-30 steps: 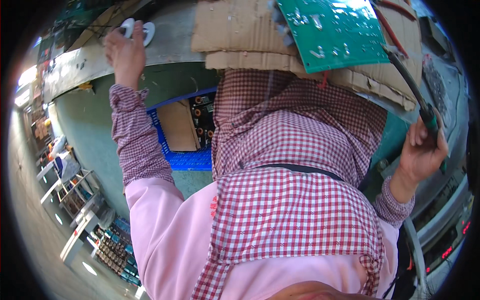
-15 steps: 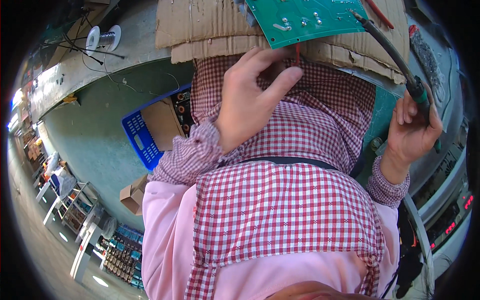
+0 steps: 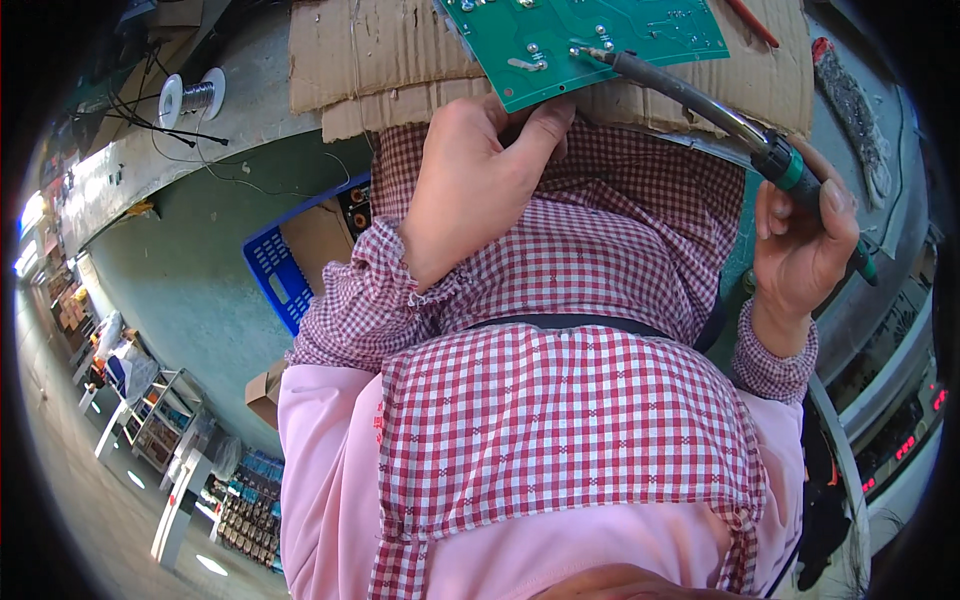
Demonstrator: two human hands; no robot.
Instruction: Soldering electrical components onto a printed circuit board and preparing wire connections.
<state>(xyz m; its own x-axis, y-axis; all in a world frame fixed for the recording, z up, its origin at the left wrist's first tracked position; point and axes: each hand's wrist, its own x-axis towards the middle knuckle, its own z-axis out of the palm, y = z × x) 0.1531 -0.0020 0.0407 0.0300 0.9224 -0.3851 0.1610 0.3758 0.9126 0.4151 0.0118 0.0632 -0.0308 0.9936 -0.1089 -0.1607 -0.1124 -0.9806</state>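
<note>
A green circuit board [image 3: 640,40] lies solder side up, tilted, over the cardboard at the table's near edge. My right hand [image 3: 805,240] is closed round the handle of a soldering iron [image 3: 690,95]; the iron's tip meets a solder joint near the board's front edge. At that same edge my left hand [image 3: 475,175] is closed, its thumb and fingertips pinched together just under the board's near corner. What lies between those fingertips is hidden by the board and the hand.
Corrugated cardboard [image 3: 390,50] covers the table front. To the left stand a solder wire spool [image 3: 195,97] and thin black leads. A red stick-like tool [image 3: 752,22] and a grey bristly bundle [image 3: 850,120] lie right. Below the table sits a blue crate [image 3: 270,270].
The iron's tip has moved left across the board to another joint. The board has shifted slightly left. My left hand's fingers have closed near its edge, where a red wire showed.
</note>
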